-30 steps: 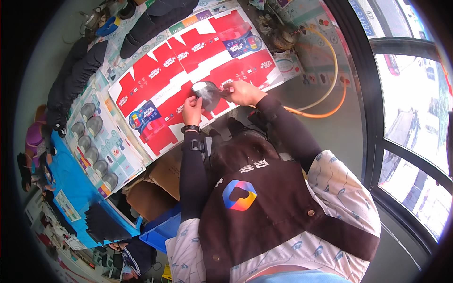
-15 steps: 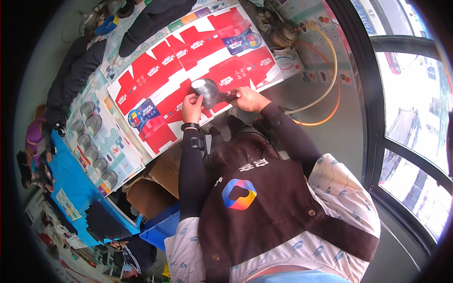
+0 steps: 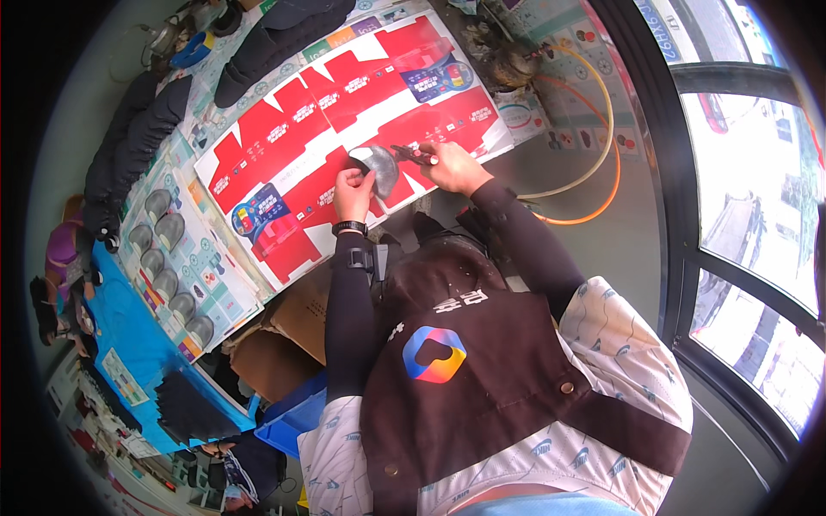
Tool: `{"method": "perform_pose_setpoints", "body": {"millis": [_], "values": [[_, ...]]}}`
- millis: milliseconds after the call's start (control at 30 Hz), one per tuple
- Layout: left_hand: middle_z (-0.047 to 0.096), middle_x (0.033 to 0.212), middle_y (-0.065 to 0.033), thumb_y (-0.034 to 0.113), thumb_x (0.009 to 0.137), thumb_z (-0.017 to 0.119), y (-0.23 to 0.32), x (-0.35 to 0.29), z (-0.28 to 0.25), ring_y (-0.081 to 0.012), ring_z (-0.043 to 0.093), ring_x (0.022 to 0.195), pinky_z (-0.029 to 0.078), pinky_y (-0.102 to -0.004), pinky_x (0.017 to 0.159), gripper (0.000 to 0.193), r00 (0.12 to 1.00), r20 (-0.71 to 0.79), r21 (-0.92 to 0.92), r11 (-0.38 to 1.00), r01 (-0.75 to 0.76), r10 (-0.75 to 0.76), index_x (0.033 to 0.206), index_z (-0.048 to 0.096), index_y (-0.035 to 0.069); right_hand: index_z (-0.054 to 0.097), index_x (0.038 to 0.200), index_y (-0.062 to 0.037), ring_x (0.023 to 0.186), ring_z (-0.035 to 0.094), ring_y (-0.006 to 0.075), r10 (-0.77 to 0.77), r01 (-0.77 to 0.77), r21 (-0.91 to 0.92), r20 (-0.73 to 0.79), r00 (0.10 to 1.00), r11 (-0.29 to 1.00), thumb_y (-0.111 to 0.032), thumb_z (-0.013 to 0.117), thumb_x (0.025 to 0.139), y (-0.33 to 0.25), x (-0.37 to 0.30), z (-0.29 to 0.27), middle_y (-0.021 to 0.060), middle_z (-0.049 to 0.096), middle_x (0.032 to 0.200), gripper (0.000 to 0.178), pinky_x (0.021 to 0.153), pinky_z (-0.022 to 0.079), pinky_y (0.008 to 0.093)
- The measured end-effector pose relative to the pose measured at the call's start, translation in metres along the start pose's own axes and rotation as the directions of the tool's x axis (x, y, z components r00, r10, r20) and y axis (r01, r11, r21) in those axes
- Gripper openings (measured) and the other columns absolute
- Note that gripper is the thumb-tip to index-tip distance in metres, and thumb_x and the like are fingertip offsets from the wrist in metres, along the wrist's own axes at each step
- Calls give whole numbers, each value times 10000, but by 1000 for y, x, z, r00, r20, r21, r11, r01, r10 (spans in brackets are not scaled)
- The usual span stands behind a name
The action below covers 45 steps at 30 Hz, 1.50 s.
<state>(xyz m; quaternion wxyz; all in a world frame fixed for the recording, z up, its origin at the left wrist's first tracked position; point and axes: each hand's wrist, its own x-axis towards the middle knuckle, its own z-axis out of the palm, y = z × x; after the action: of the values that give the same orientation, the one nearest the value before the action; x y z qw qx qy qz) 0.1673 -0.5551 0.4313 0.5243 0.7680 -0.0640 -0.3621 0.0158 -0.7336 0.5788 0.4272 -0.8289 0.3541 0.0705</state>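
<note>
My left hand (image 3: pixel 354 193) pinches the edge of a grey, dome-shaped piece (image 3: pixel 384 175), which is held just over the near edge of a red and white printed cardboard sheet (image 3: pixel 314 172). To its right, my right hand (image 3: pixel 459 169) is closed round a slim dark hand tool (image 3: pixel 415 156). The tool's exact kind is too small to make out. Its tip points left and lies close to the piece, with a small gap showing. Several similar grey domed pieces (image 3: pixel 171 229) lie in rows on a patterned sheet to the left.
Stacks of black shaped pieces (image 3: pixel 142 129) line the far left, with another black stack (image 3: pixel 280 52) at the back. Below the table edge are a cardboard box (image 3: pixel 297 322) and a blue crate (image 3: pixel 297 421). Yellow and orange hoses (image 3: pixel 610 129) loop at right. People are at the left.
The tool in my right hand has drawn back from the grey piece and risen slightly. The piece has turned a little in my left hand.
</note>
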Motion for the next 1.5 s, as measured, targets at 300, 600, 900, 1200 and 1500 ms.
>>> {"method": "perform_pose_setpoints", "body": {"millis": [300, 600, 900, 1200, 1500], "values": [[724, 874, -101, 254, 829, 860, 1, 2, 0, -162, 693, 675, 571, -297, 590, 442, 1000, -3, 37, 999, -20, 20, 1097, 628, -11, 696, 1140, -7, 1000, 685, 418, 65, -51, -131, 108, 992, 990, -255, 685, 875, 26, -4, 21, 258, 716, 984, 363, 853, 530, 462], [721, 927, -101, 216, 878, 809, -11, 8, -11, -156, 687, 695, 568, -290, 602, 410, 1000, 13, 50, 999, 11, -12, 1152, 610, -14, 721, 1074, -49, 982, 656, 456, 7, -14, 70, 105, 994, 997, -279, 630, 875, 16, -6, 17, 266, 699, 968, 317, 841, 527, 502], [729, 942, -114, 138, 928, 727, -20, 8, -27, -151, 687, 702, 575, -279, 601, 344, 999, -18, 138, 990, 43, -41, 1205, 615, -31, 693, 1136, 15, 910, 704, 425, 52, -86, 178, 189, 981, 980, -237, 627, 844, -10, 12, 25, 299, 697, 941, 392, 810, 557, 447], [725, 984, -111, 167, 958, 696, -31, 10, -35, -154, 689, 733, 560, -277, 606, 334, 996, -17, 123, 989, 85, -83, 1215, 605, -27, 698, 1107, 14, 1002, 659, 468, -18, -1, 170, 111, 994, 985, -244, 581, 845, -13, 43, 47, 311, 689, 992, 387, 892, 526, 499], [734, 1022, -96, 188, 993, 646, -37, 5, -47, -156, 698, 813, 545, -292, 696, 277, 996, 5, 18, 996, 93, -93, 1201, 615, 8, 704, 1038, 0, 967, 667, 464, 30, -53, 199, 118, 993, 979, -234, 602, 774, -16, 54, 45, 296, 696, 949, 368, 876, 532, 496]]}}
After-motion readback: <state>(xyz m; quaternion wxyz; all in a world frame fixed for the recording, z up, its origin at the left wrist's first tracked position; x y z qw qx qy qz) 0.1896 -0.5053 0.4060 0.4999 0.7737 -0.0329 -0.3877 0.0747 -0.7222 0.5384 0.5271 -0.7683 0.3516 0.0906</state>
